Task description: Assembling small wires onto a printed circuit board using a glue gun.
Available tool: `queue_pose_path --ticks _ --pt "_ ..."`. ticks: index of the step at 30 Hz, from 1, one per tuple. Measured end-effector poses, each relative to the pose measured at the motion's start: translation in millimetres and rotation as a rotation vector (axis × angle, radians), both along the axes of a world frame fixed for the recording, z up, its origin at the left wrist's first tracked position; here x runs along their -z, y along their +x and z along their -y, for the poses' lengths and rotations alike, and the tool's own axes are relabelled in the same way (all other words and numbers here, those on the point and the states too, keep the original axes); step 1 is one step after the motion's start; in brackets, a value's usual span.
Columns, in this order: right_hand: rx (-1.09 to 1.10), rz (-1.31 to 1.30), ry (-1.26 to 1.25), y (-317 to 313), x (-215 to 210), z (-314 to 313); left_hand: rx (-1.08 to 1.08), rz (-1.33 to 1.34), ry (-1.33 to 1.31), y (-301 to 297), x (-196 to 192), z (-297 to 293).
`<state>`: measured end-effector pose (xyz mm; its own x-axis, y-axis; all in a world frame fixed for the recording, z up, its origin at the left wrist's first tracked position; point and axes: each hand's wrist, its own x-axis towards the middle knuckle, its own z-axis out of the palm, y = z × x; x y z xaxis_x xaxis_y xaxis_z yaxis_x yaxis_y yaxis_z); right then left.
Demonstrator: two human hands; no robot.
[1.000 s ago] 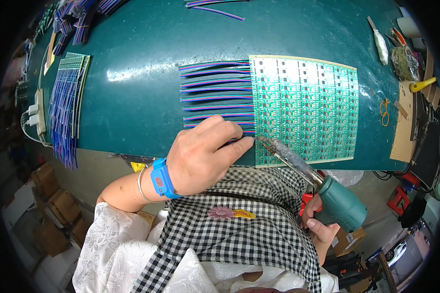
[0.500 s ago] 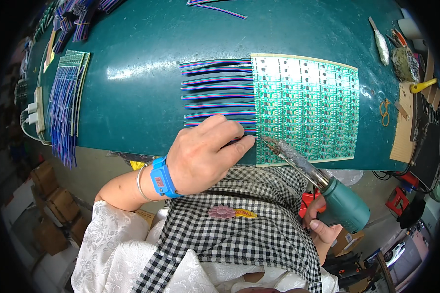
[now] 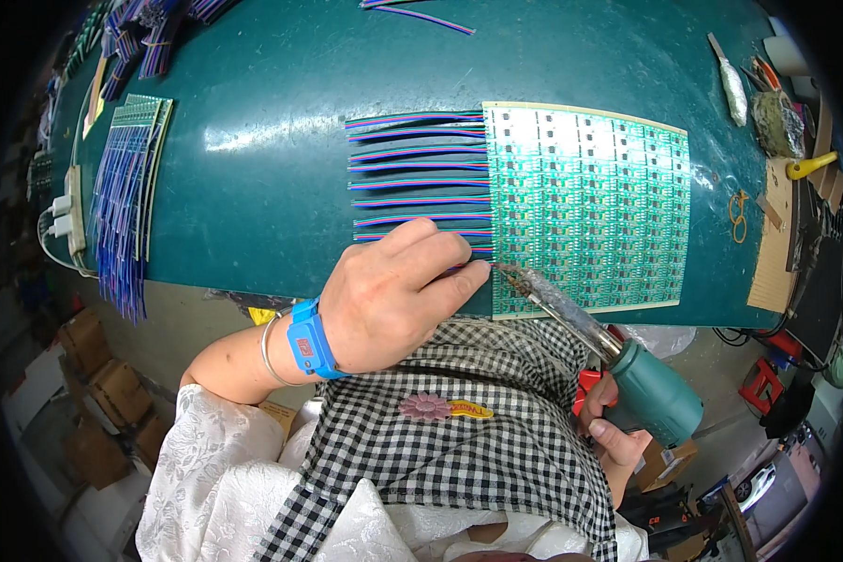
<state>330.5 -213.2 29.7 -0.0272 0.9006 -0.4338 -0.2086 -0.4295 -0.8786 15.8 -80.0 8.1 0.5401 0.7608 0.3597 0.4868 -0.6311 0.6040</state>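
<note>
My left hand [image 3: 403, 290] pinches the end of a multicoloured ribbon wire [image 3: 480, 260] at the left edge of a green circuit board panel [image 3: 590, 215]. Much of that wire is hidden beneath the fingers. On the right, my right hand [image 3: 614, 429] grips a soldering iron with a green body [image 3: 660, 393]. Its dark tip lies by the pinched wire end, over the panel's lower left edge; contact is hard to make out. Several ribbon wires [image 3: 420, 167] run leftward from the same edge in a row above my left hand.
More wired boards [image 3: 131, 187] lie stacked at the left, near a power strip [image 3: 75, 220]. Bundled wires [image 3: 140, 37] sit at the far left. A wrapped tool [image 3: 731, 89], rubber bands [image 3: 739, 217] and cardboard [image 3: 774, 244] occupy the green table's right side.
The soldering iron's body has shifted slightly left and its tip sits a little nearer the pinched wire. The panel and its wires appear shifted very slightly right. My left hand keeps its pinch.
</note>
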Motion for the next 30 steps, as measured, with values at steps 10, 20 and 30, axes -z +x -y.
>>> queue_pose_path --ticks 10,20,30 --pt "0.068 -0.074 -0.085 1 -6 4 0.024 -0.055 0.012 -1 -3 -1" --pt "-0.054 0.028 0.059 8 7 6 0.037 -0.071 0.012 -1 -6 -2" --pt "0.165 -0.154 -0.010 -4 -8 -2 0.028 -0.084 0.059 0 -5 0"
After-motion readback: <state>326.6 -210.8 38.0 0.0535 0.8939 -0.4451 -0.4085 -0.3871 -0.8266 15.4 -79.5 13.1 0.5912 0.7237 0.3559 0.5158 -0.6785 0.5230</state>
